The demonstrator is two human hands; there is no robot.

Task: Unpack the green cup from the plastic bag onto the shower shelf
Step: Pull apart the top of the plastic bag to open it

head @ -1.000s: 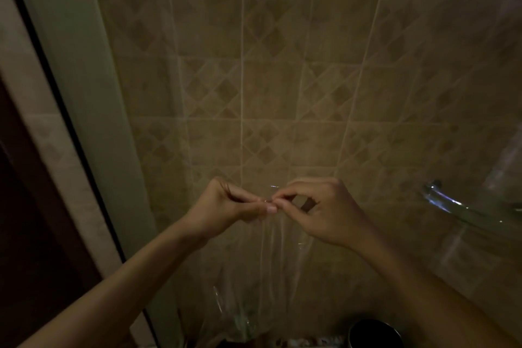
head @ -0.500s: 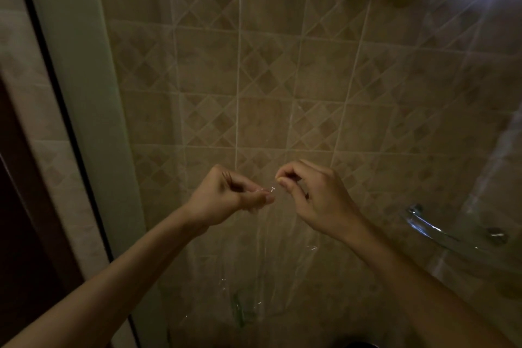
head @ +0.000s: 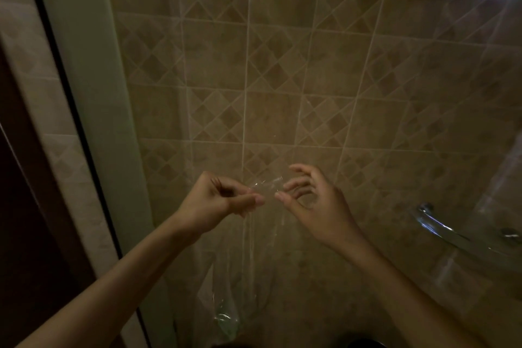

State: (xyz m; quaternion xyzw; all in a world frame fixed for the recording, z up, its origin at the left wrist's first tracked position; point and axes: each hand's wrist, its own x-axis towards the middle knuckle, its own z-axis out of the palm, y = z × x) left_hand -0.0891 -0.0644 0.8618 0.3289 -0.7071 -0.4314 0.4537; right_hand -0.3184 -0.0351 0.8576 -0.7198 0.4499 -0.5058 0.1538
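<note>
Dim light, head view. Left hand (head: 223, 200) is fisted, thumb pressed against curled fingers, pinching the top edge of a clear bag (head: 248, 248). Bag hangs straight down from that pinch in front of the tiled wall (head: 282, 79); it's see-through, only creases and glints show. Right hand (head: 313, 203) is just beside the left, apart from it, fingers spread and loosely curled, holding nothing that I can see; its fingertips (head: 279, 195) sit close to the bag's top edge, and whether they touch the film can't be told. A crinkled bit of bag rim glints between the two hands. Cup (head: 226, 322): only a faint greenish shape with a bright rim glint low in the bag, near the bottom edge of frame, so it's inside the bag, hanging in the air. Detail there is too dark to say more. Glass door edge (head: 84, 93) runs down the left side, dark frame beyond it. Chrome rail (head: 440, 230) on the glass panel at right, well apart from the hands. A dark round object (head: 364, 343) is cut off at the bottom edge, right of the bag; can't identify it.
</note>
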